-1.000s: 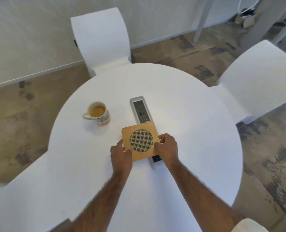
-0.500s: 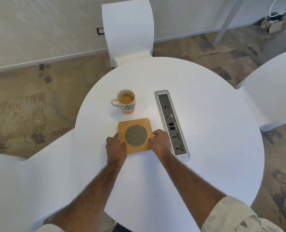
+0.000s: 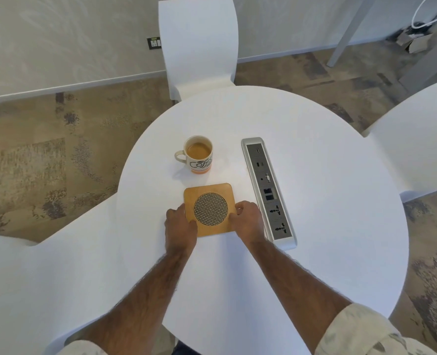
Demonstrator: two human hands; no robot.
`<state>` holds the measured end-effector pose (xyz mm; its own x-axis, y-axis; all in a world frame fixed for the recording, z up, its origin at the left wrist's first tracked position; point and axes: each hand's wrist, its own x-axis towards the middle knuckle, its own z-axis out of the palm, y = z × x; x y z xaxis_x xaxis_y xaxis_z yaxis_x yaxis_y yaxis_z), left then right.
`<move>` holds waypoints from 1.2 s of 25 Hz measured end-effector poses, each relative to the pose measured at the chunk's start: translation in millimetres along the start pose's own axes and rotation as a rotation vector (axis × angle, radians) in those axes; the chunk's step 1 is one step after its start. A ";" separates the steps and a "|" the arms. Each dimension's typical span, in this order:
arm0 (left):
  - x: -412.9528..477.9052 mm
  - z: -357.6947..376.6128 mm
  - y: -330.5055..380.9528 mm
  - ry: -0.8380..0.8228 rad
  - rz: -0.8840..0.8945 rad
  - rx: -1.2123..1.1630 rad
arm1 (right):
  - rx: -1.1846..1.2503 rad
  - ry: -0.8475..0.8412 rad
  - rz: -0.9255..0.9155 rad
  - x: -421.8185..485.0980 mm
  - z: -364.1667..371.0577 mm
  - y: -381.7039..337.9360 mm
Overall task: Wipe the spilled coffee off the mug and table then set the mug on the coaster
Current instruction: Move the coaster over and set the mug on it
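A square wooden coaster (image 3: pixel 210 190) with a round woven mesh centre lies flat on the round white table (image 3: pixel 327 226). My left hand (image 3: pixel 180 228) grips its left edge and my right hand (image 3: pixel 246 221) grips its right edge, thumbs resting on top. Just beyond the coaster stands a cream mug (image 3: pixel 199 154) with black lettering and an orange base, holding light brown coffee, its handle pointing left. No cloth or spill shows in view.
A silver power and socket strip (image 3: pixel 267 189) is set into the table right of the coaster, close to my right hand. White chairs stand at the far side (image 3: pixel 199 44), at the right (image 3: pixel 414 139) and at the near left (image 3: pixel 15 285).
The coaster moved off the socket strip leftward and now lies on the bare table in front of the mug, both hands still on it. The camera view shifted.
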<state>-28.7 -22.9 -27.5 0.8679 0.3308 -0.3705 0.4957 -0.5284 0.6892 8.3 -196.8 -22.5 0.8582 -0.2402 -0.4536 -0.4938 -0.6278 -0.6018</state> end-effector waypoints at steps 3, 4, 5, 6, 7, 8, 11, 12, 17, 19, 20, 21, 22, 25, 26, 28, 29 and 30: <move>6.1 -3.1 1.9 0.037 -0.027 -0.047 | -0.014 0.054 -0.005 6.3 -2.1 -6.2; 13.4 -6.8 4.7 0.070 -0.038 -0.074 | -0.023 0.073 -0.031 12.3 -3.4 -11.4; 23.8 -12.4 9.1 0.103 -0.034 -0.097 | -0.025 0.075 -0.069 20.1 -5.2 -18.4; 36.7 -19.3 14.8 0.132 -0.013 -0.109 | -0.012 0.057 -0.113 29.2 -7.4 -27.2; 51.1 -27.5 21.6 0.150 0.017 -0.111 | 0.021 0.013 -0.157 38.7 -9.7 -37.8; 65.5 -36.0 28.8 0.151 0.040 -0.123 | 0.057 -0.051 -0.198 47.8 -11.7 -48.7; 102.3 -55.7 45.8 0.068 0.038 -0.326 | 0.011 -0.205 -0.311 76.3 -13.8 -80.9; 110.1 -58.4 48.6 0.030 0.027 -0.427 | -0.004 -0.229 -0.337 84.2 -12.7 -89.8; 133.1 -57.8 51.4 -0.082 0.031 -0.614 | 0.142 -0.255 -0.482 102.1 -1.3 -111.6; 139.4 -57.2 51.4 -0.113 0.042 -0.650 | 0.217 -0.275 -0.474 104.8 2.3 -114.1; 141.5 -57.3 51.7 -0.131 0.038 -0.676 | 0.236 -0.280 -0.465 105.8 3.6 -114.8; 143.1 -57.9 52.1 -0.143 0.031 -0.691 | 0.242 -0.280 -0.466 107.1 5.1 -114.9; 144.4 -57.9 51.7 -0.150 0.029 -0.698 | 0.243 -0.277 -0.470 108.5 6.7 -115.1; 148.3 -56.3 51.5 -0.132 0.036 -0.683 | 0.236 -0.245 -0.473 108.8 7.8 -115.9; 148.7 -55.9 52.1 -0.124 0.037 -0.672 | 0.228 -0.231 -0.479 108.4 7.2 -115.9; 148.0 -55.4 52.7 -0.118 0.044 -0.655 | 0.216 -0.215 -0.491 107.7 5.9 -114.3; 145.9 -55.6 52.9 -0.120 0.047 -0.655 | 0.215 -0.210 -0.496 105.4 5.1 -112.6; 142.8 -55.7 53.4 -0.124 0.051 -0.659 | 0.217 -0.202 -0.499 102.1 3.5 -110.9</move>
<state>119.9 39.6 -9.0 0.9066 0.2047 -0.3689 0.3646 0.0599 0.9292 150.1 -149.1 -4.4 0.9611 0.2059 -0.1841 -0.0717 -0.4576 -0.8862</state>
